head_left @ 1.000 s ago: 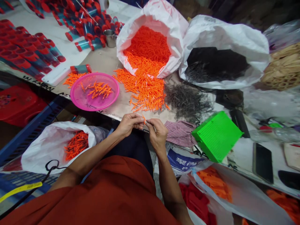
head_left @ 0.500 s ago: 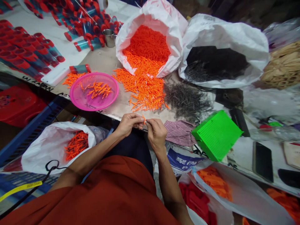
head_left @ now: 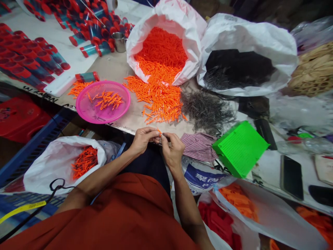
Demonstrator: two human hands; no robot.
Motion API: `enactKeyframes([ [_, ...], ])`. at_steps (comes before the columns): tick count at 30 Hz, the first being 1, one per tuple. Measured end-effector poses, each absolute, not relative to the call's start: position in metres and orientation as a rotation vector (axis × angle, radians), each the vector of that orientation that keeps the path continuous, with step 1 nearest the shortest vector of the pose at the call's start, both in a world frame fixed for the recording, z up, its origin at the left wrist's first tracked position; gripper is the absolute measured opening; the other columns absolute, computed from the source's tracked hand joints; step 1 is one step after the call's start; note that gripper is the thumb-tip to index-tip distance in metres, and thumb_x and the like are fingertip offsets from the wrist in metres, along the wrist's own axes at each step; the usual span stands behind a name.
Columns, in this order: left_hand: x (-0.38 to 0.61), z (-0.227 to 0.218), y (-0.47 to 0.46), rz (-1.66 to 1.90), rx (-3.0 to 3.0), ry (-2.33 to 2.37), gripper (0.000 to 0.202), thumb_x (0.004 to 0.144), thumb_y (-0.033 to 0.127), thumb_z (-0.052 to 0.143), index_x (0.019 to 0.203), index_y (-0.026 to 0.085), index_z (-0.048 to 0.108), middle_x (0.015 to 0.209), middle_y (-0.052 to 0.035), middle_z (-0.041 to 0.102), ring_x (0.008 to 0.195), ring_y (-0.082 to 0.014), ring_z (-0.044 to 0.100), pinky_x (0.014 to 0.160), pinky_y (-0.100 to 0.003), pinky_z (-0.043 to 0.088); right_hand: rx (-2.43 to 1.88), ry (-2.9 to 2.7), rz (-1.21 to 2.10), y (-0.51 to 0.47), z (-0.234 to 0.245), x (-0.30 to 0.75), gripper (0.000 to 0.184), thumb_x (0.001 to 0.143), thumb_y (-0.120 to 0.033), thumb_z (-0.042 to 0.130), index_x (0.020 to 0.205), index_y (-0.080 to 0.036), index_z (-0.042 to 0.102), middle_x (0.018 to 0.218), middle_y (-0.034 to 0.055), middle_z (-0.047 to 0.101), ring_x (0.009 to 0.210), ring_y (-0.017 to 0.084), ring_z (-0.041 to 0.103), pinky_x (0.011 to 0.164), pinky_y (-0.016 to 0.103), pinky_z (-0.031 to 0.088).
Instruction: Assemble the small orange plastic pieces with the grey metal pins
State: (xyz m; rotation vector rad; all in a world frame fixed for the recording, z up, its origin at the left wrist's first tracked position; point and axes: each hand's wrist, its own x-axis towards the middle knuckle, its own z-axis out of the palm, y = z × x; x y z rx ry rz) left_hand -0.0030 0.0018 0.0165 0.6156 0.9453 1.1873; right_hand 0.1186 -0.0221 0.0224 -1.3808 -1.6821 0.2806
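My left hand (head_left: 142,139) and my right hand (head_left: 172,149) meet at the table's front edge, fingertips pinched together on a small orange plastic piece (head_left: 159,132). Just beyond them a heap of the same orange pieces (head_left: 160,99) spills from an open white bag (head_left: 182,21). Right of that lies a pile of thin dark metal pins (head_left: 206,111), fed from a second white bag (head_left: 249,38). A pink basket (head_left: 85,107) with a few orange pieces stands to the left.
A green perforated box (head_left: 240,149) and a checked cloth (head_left: 199,146) lie right of my hands. Red-capped clear tubes (head_left: 28,59) cover the far left. A white bag of orange pieces (head_left: 52,163) sits below the table at left. Phones (head_left: 291,177) lie at right.
Both hands stay pinched on the orange piece and have drifted slightly left and up; the right fingers have closed in toward the left fingertips.
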Motion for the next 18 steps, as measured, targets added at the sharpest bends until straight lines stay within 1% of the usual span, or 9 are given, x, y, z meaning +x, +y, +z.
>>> enactKeyframes([
  [9,-0.0014,0.0153,-0.0016,1.212,0.641,0.934,0.020,0.059,0.028,0.075,0.069,0.013,0.065,0.056,0.0008,0.065,0.049,-0.0093,0.059,0.056,-0.022,0.050,-1.450,-1.590,0.320,-0.0242,0.0233,0.1138,0.010,0.082,-0.021,0.056,0.079,-0.017,0.064,0.073,0.0029,0.067,0.067,0.014,0.061,0.063,0.027,0.047],
  [18,0.0003,0.0150,-0.0023,1.219,0.611,0.919,0.022,0.059,0.029,0.075,0.068,0.013,0.064,0.056,0.0017,0.063,0.050,-0.0089,0.058,0.056,-0.023,0.050,-1.438,-1.570,0.300,-0.0246,0.0204,0.1099,0.011,0.083,-0.021,0.053,0.078,-0.018,0.063,0.072,0.0025,0.067,0.066,0.014,0.061,0.062,0.026,0.047],
])
